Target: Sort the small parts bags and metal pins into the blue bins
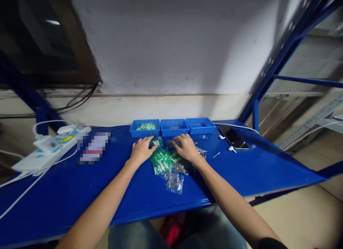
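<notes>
My left hand [142, 149] rests at the left side of a pile of small plastic bags, thumb and fingers apart. Its fingertips touch the edge of a small green-tinted bag [157, 141] with pale pieces inside. Across the pile, my right hand [187, 147] bends its fingers loosely beside a clear bag [169, 143], thumb apart from the forefinger; I cannot tell whether it touches the bag. Between the hands lies a larger green bag of pale sticks [161, 161]. Nearer me is a clear bag with brown pins [174, 184]. Loose metal pins [201, 151] lie partly behind my right hand.
Three blue bins stand along the wall: a left bin [145, 133] with green packets, a middle bin [174, 131] with a few pieces, and a right bin [200, 130]. A phone [234, 137], white earbuds [232, 149] and a power strip [45, 154] with cables lie at the sides.
</notes>
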A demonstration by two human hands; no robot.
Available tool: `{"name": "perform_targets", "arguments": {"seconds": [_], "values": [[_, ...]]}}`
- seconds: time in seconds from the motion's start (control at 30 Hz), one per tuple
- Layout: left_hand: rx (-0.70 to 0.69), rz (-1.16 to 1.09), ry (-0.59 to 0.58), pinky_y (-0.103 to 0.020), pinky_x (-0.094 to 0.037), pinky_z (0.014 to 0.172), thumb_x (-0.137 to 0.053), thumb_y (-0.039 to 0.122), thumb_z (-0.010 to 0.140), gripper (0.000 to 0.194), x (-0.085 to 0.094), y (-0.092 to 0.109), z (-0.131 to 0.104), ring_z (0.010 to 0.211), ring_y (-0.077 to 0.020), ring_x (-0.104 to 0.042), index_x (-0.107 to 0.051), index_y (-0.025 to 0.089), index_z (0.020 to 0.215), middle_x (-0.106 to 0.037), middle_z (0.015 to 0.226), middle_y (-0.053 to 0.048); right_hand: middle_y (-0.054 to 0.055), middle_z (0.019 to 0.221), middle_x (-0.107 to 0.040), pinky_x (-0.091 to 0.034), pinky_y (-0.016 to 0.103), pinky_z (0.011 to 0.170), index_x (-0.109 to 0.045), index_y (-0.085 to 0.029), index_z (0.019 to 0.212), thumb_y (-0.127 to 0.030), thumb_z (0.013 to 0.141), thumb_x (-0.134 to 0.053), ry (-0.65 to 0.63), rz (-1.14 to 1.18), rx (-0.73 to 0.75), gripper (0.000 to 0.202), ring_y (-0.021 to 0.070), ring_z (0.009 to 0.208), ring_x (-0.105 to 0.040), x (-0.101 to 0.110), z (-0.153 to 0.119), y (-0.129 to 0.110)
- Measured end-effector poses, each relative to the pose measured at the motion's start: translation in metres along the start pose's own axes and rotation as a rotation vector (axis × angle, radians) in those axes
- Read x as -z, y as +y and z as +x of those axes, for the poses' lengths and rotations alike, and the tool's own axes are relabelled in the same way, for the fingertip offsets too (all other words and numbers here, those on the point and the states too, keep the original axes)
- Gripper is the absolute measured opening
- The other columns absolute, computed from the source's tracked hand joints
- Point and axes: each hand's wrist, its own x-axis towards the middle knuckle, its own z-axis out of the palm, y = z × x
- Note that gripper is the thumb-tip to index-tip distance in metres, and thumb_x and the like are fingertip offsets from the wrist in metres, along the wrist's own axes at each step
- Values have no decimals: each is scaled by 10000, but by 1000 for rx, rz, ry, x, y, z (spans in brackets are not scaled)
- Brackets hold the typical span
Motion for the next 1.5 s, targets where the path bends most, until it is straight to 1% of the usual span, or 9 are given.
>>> {"name": "perform_targets", "arguments": {"seconds": [0.2, 0.43, 0.53, 0.73, 0.87, 1.0, 1.2, 1.37, 1.5], "values": [[21, -67, 35, -531, -337, 955, -556, 403, 798, 477, -6, -6, 4, 1183, -335, -450, -515, 248, 1247, -573, 1205, -127, 75, 904, -630, -364, 311, 833, -652, -184, 956, -305, 885, -482, 31, 44, 67, 221, 195, 883, -511, -1, 0, -16], [-271, -459, 276, -336, -455, 877, -500, 149, 800, 480, -3, 1, 3, 982, -200, -578, -470, 249, 1269, -546, 1166, -71, 32, 719, -637, -403, 277, 691, -619, -141, 1037, -251, 812, -538, -23, 398, -12, 263, 174, 711, -568, -13, 42, -31], [-201, -674, 296, -314, -495, 790, -545, 188, 780, 500, -1, 5, 4, 877, -180, -610, -454, 223, 1270, -564, 1184, -84, -30, 552, -550, -372, 238, 524, -632, -147, 899, -313, 803, -530, -56, 581, -87, 217, 124, 504, -494, -19, 54, -36], [-11, -848, 311, -264, -495, 673, -583, 330, 768, 372, 5, 5, 5, 704, -149, -620, -562, 182, 1109, -624, 796, -19, -39, 495, -550, -415, 225, 468, -541, -177, 769, -413, 783, -533, 44, 947, -196, 237, 115, 434, -517, -21, 40, -36], [258, -1148, 147, -230, -450, 517, -501, 540, 793, 460, 13, 11, 2, 590, -131, -590, -626, 130, 959, -628, 773, -56, 34, 744, -688, -475, 252, 619, -595, -188, 792, -310, 810, -521, 190, 704, -13, 143, 157, 651, -636, -15, 22, -38], [332, -1459, 21, -220, -461, 570, -670, 400, 707, 396, 19, 16, 1, 633, -113, -589, -612, 136, 997, -626, 764, -41, 39, 916, -713, -500, 279, 729, -648, -212, 903, -205, 800, -500, 181, 527, 80, 181, 179, 794, -667, -11, 16, -43], [245, -1381, 158, -192, -427, 531, -710, 297, 664, 456, 20, 11, 3, 652, -103, -559, -542, 177, 1071, -586, 736, 14, 40, 1028, -698, -490, 334, 855, -685, -211, 932, -187, 782, -487, 54, 651, 27, 249, 204, 963, -645, -3, 16, -48], [135, -1231, 203, -191, -410, 519, -667, 309, 715, 379, 21, 15, 1, 603, -98, -537, -526, 181, 1042, -558, 673, 37, -4, 719, -645, -465, 244, 565, -536, -181, 1088, -336, 768, -571, 86, 999, -210, 358, 134, 606, -591, -13, 22, -47], [65, -1182, 133, -234, -463, 621, -640, 303, 733, 433, 20, 14, 0, 666, -115, -572, -497, 191, 1126, -592, 750, 17, -49, 580, -516, -360, 213, 473, -555, -163, 846, -353, 746, -581, 37, 1039, -256, 216, 89, 484, -460, -16, 27, -40]]}}
